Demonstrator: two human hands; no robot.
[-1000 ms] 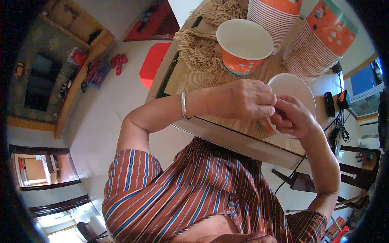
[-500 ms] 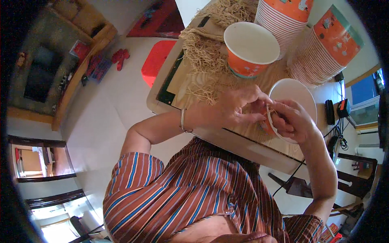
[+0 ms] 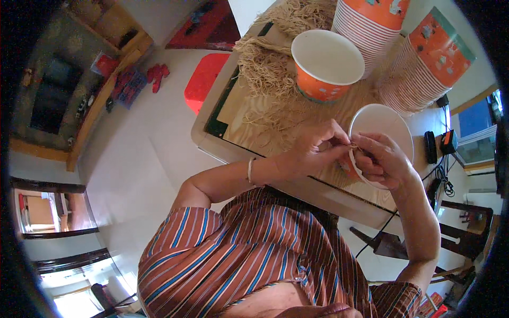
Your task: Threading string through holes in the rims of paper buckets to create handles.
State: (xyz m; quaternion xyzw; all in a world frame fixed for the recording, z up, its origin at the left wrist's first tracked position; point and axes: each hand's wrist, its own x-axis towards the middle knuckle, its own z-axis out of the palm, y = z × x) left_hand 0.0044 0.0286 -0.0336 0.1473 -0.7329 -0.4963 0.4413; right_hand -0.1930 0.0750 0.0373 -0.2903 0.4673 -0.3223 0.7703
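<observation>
My left hand [image 3: 313,153], a bangle on its wrist, has thumb and forefinger pinched together on a thin tan strand [image 3: 354,144]. The fingers of my right hand [image 3: 384,161] are curled around the other part of that strand, meeting my left fingertips. Both hands are over the near-left rim of a paper tub [image 3: 384,119], white inside and orange outside, which my right hand partly covers. Another orange paper tub [image 3: 328,63] stands just beyond, its white inside showing. Loose tan strands [image 3: 275,119] lie on the wooden tabletop [image 3: 249,132] beyond my left hand.
A heap of tan strands [image 3: 268,69] covers the table's far left. Two tall stacks of orange paper tubs, a back stack [image 3: 368,32] and a right stack [image 3: 424,69], stand behind. Black adapters [image 3: 448,142] and cables sit at the right. A red stool [image 3: 207,79] is beyond the left edge.
My left hand has dropped slightly toward me, its thumb and forefinger closing into a tighter pinch beside my right fingers. My right hand has barely moved.
</observation>
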